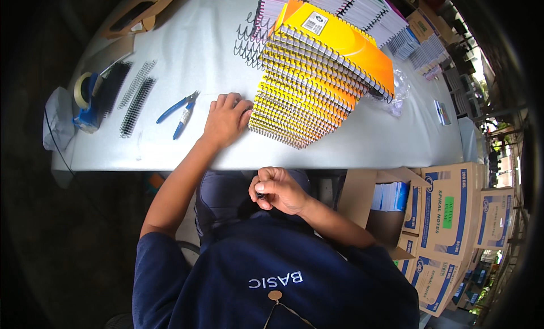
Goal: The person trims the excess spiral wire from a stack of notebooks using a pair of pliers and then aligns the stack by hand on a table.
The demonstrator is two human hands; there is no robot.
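Note:
A tall, leaning stack of yellow-orange spiral notebooks [317, 79] stands on the table, its black coils toward me. Flat on the tabletop at the stack's left side rests my left hand [228, 120], open, with its thumb close to the lower notebooks. My right hand [279, 190] is closed in a pinch over my lap, just below the table edge. Something small and dark shows between its fingers, too hidden to name. Blue-handled pliers [180, 115] lie left of my left hand, jaws pointing away.
Loose black spiral coils [137, 108] lie at the left, beside a blue tape dispenser [87, 111]. More notebooks [351, 6] are piled behind the yellow stack. Cardboard boxes [447, 210] stand right of my lap; an open box [358, 196] holds blue-covered books.

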